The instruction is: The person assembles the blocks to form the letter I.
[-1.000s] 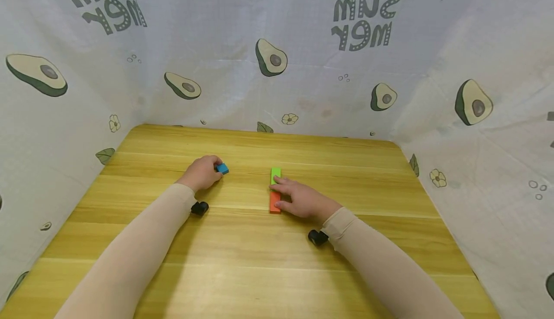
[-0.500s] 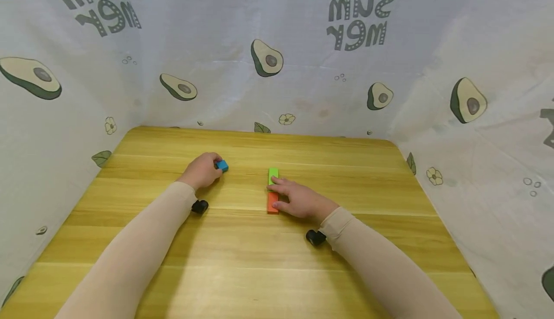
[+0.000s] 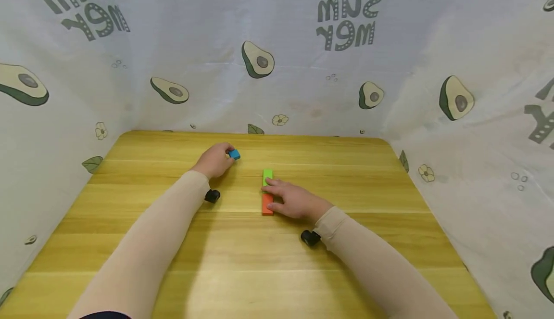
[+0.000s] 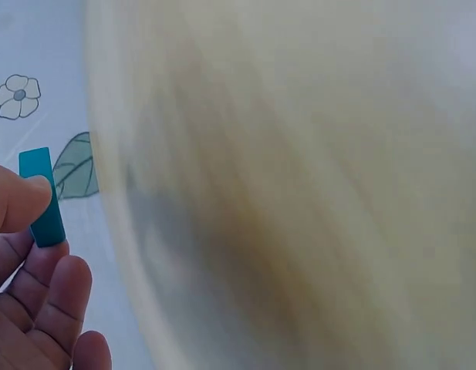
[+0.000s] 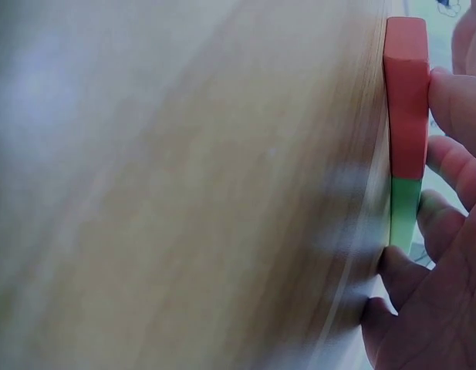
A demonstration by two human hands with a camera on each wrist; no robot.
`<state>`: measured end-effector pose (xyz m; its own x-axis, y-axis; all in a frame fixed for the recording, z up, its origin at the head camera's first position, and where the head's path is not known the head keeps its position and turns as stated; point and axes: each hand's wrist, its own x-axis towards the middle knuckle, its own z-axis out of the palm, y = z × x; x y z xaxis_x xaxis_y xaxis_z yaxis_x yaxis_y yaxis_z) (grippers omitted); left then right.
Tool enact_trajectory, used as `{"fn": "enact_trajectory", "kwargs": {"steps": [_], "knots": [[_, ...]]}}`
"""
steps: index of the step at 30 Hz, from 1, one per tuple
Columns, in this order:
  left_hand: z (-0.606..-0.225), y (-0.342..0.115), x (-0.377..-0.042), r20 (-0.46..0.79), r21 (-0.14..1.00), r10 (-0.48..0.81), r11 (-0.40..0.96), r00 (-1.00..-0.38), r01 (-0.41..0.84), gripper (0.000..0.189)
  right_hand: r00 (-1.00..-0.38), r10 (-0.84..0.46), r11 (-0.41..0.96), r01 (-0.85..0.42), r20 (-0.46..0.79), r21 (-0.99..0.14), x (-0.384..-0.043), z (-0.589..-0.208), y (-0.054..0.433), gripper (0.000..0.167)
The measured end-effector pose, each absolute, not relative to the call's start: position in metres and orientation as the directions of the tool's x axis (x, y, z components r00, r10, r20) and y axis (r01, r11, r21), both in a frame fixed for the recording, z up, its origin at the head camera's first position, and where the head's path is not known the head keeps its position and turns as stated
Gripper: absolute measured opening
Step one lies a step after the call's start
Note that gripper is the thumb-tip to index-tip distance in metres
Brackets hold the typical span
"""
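Between thumb and fingertip, my left hand (image 3: 213,160) pinches a small blue block (image 3: 235,154) toward the back of the table, left of centre. The left wrist view shows the same blue block (image 4: 48,223) on edge, with the thumb across one face. Near the middle, a green block (image 3: 267,173) and a red block (image 3: 266,210) lie end to end in a straight row, green farther away. My right hand (image 3: 296,201) rests on both with fingers spread, partly covering them. In the right wrist view, fingertips touch the red block (image 5: 407,108) and the green block (image 5: 405,210).
The blocks lie on a wood-grain table (image 3: 242,266). A pale curtain (image 3: 303,78) printed with avocados and lettering stands behind its back edge and along both sides. A small black camera sits at each wrist.
My left hand has moved to the right and farther back with the blue block. My right hand stays on the red and green blocks. The head view has shifted slightly.
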<state>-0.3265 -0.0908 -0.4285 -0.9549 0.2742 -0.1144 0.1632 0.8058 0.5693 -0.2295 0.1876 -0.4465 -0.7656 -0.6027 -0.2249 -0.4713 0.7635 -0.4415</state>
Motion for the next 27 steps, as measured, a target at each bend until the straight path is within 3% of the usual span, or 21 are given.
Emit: {"fn": "enact_trajectory", "kwargs": {"steps": [27], "knots": [[-0.434,-0.011,-0.339,-0.103,0.440,0.379,0.847,-0.920,0.300,0.039,-0.761,-0.609,0.759,-0.474,-0.226,-0.446,-0.230,-0.448,0.191,0.058]]}}
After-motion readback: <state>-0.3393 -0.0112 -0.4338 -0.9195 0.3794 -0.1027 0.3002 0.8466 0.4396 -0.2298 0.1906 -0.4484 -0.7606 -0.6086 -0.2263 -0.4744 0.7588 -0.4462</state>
